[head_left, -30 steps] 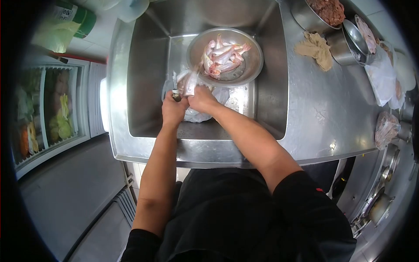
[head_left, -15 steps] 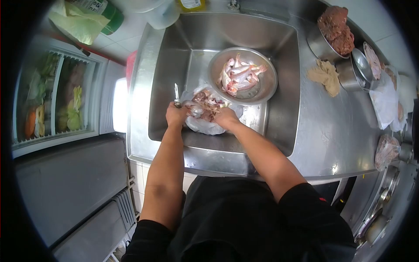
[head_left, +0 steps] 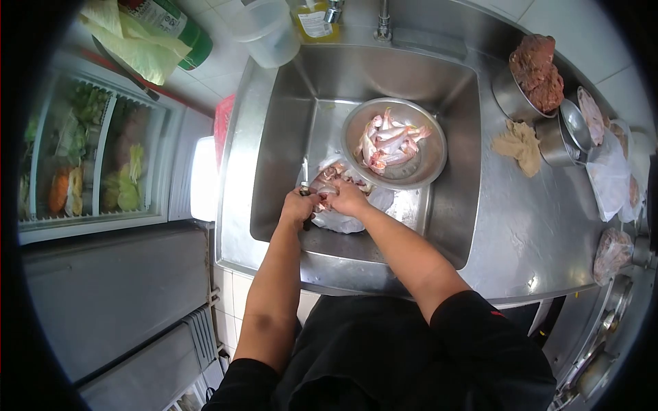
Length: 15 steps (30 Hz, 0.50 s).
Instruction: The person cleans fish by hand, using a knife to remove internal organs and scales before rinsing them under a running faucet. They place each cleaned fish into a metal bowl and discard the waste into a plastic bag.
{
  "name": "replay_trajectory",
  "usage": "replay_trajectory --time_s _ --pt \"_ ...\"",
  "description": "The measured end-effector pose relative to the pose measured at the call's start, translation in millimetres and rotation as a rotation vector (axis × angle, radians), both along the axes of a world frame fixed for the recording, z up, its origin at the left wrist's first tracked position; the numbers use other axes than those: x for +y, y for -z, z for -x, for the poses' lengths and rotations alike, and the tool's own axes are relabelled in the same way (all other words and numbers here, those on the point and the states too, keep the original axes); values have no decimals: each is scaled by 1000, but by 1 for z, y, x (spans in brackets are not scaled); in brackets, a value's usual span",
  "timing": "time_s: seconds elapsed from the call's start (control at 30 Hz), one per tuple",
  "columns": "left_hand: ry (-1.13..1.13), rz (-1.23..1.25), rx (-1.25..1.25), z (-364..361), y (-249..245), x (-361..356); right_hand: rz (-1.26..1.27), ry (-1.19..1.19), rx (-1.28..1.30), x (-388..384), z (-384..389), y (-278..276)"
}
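My left hand (head_left: 298,207) is closed around the dark handle of a small knife (head_left: 305,169), whose narrow blade points away from me. Close beside it, my right hand (head_left: 349,199) has its fingers bent around a fish (head_left: 327,186), partly hidden by the fingers. Both hands are over a plastic bag (head_left: 339,222) holding fish scraps (head_left: 334,171) on the sink floor. Just beyond them, a round metal bowl (head_left: 441,154) contains several pinkish whole fish (head_left: 392,142).
The steel sink (head_left: 452,226) surrounds the work. On the right counter are a pot of ground meat (head_left: 537,75), a tan cloth (head_left: 519,147) and a lidded metal container (head_left: 556,144). A clear plastic tub (head_left: 267,34) and yellow soap bottle (head_left: 315,20) stand behind; a glass-topped fridge (head_left: 89,157) is left.
The view has shifted, so the sink appears lower and farther right. My right hand has moved toward my left, and the two are now almost touching over the bag. The knife stays in my left hand.
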<state>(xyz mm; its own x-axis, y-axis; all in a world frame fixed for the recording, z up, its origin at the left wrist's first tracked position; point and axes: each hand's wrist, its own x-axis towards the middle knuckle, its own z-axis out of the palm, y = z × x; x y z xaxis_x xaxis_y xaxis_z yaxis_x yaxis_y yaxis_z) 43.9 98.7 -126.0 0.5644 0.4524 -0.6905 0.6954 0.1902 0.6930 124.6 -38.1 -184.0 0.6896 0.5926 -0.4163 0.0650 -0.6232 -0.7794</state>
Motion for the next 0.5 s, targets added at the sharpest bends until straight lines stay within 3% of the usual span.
replay_trajectory --time_s 0.17,0.27,0.37,0.5 --pt "78 -4 26 2 -12 -3 63 79 -25 3 1 -10" --pt "111 -107 13 6 7 1 256 -92 98 11 -6 -17" --pt "201 -216 35 6 4 -3 251 -304 -50 8 -6 -39" --pt "165 -229 2 9 28 6 261 -323 -213 9 1 -6"
